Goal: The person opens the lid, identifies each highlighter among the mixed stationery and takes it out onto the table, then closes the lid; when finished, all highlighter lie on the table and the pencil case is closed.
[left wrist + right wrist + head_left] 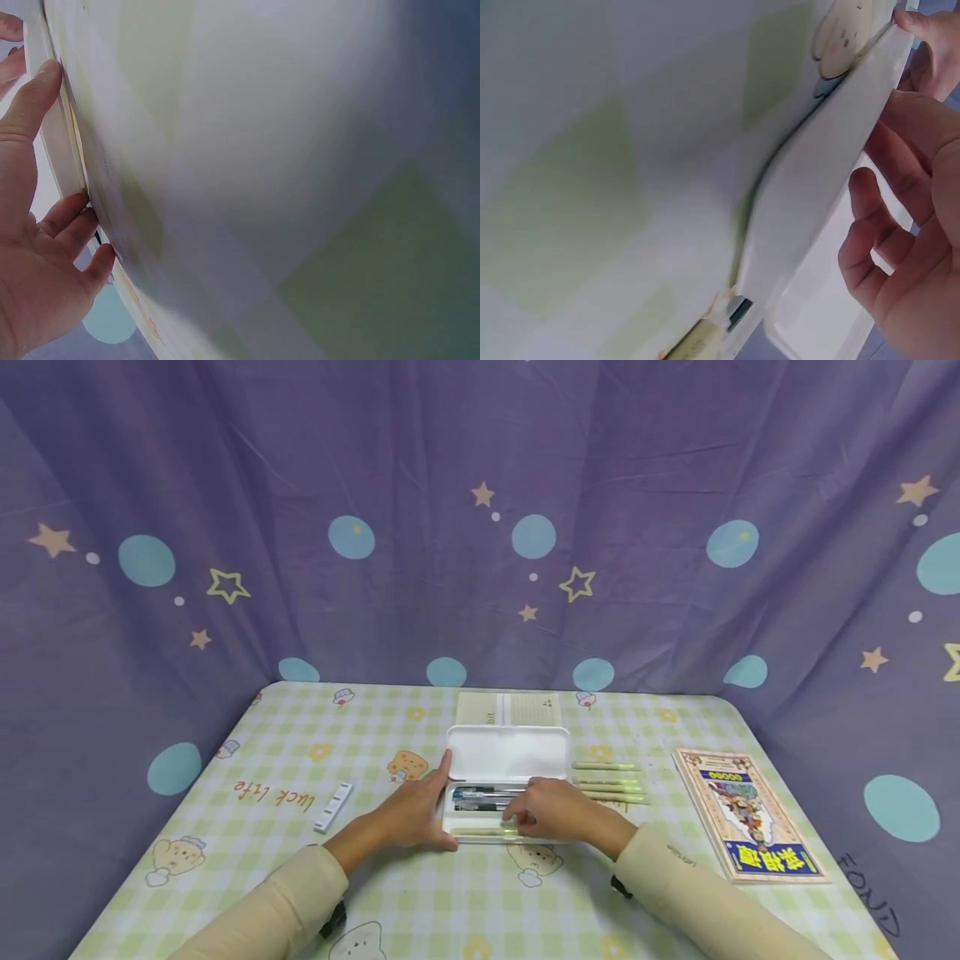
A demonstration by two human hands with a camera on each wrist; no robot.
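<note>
A white pencil case (pixel 507 753) lies on the table with its lid folded back. Several dark and clear pens (pixel 480 793) fill its rear part, and a slim pale-yellow stick (pixel 480 832) lies along its front. My left hand (pixel 414 810) grips the case's left end, the thumb at the front wall and a finger up by the hinge. My right hand (pixel 551 810) reaches into the case from the right, fingers bent down behind the front wall. In the right wrist view its fingertips are partly hidden behind the case wall (pixel 810 187); I cannot tell whether they pinch anything.
Right of the case lie several pale-yellow pens (pixel 609 782). A cream notebook (pixel 528 708) sits behind the lid. A colourful book (pixel 750 818) is at the right, and a small white strip with dark marks (pixel 333 807) at the left. A purple curtain (pixel 480 568) hangs behind.
</note>
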